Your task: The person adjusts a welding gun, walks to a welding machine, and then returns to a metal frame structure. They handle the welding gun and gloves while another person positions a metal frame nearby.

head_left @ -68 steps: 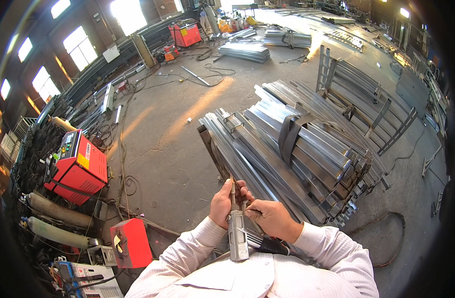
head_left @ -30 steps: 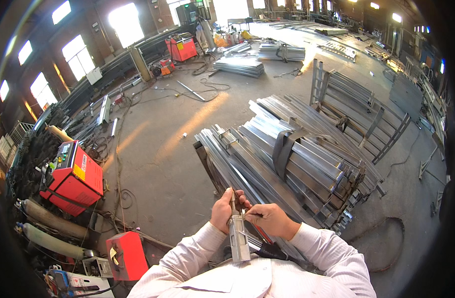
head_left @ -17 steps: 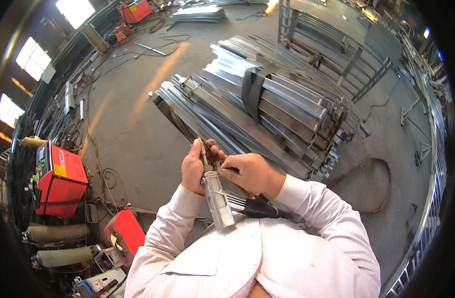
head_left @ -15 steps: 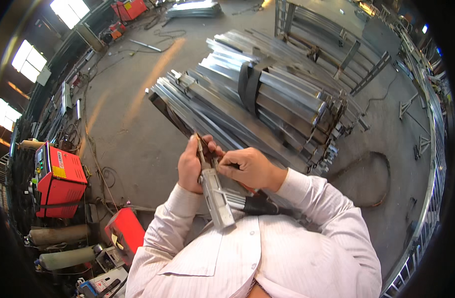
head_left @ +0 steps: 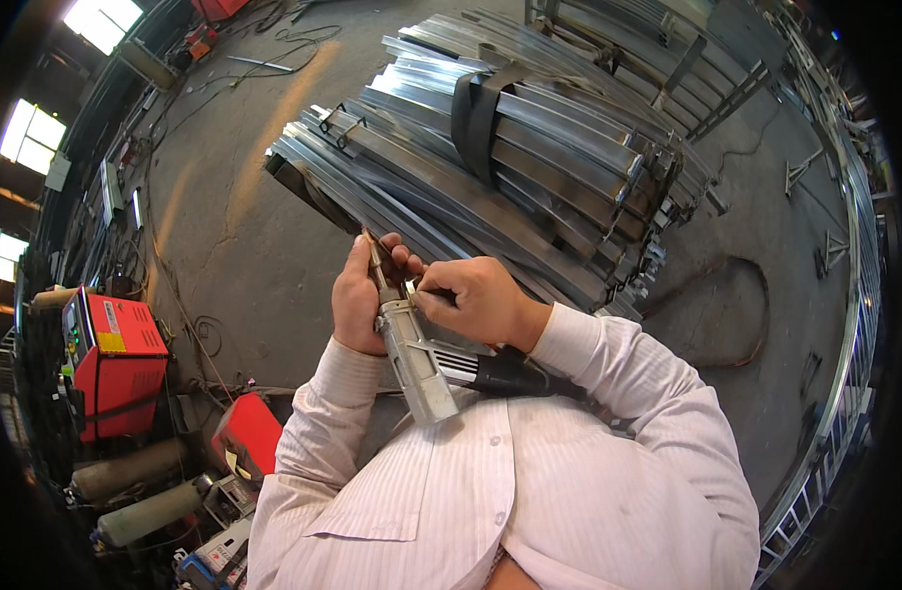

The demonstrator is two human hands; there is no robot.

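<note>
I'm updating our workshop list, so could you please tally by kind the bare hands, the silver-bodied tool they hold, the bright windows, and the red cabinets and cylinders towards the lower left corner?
Bare hands: 2 (left hand, right hand)
Silver-bodied tool: 1
Bright windows: 3
Red cabinets: 2
Cylinders: 2
Total: 10

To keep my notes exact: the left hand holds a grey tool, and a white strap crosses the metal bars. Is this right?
Not white: in the head view, a dark strap crosses the metal bars. The left hand holds a grey tool.
</note>
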